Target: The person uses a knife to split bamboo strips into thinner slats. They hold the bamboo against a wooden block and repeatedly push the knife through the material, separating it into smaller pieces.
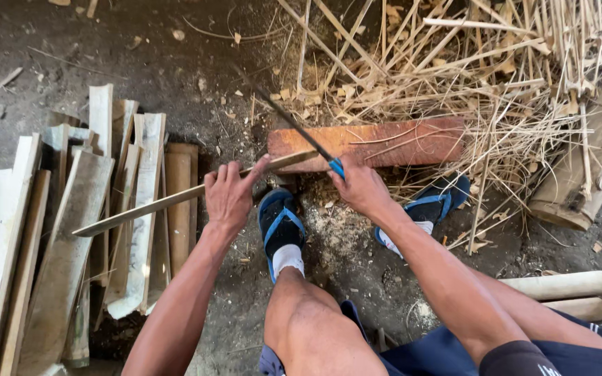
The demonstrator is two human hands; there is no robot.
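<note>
A dark packed-dirt floor (175, 63) fills the view, dusted with pale sawdust (343, 237) near the centre. Split bamboo slats (71, 237) lie stacked at nine o'clock; a tangle of dry bamboo strips (482, 63) heaps up at one o'clock. Daylight is even.

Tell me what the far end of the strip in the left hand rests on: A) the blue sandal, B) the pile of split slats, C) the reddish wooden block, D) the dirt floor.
C: the strip held by the left hand ends on the reddish wooden block.
</note>
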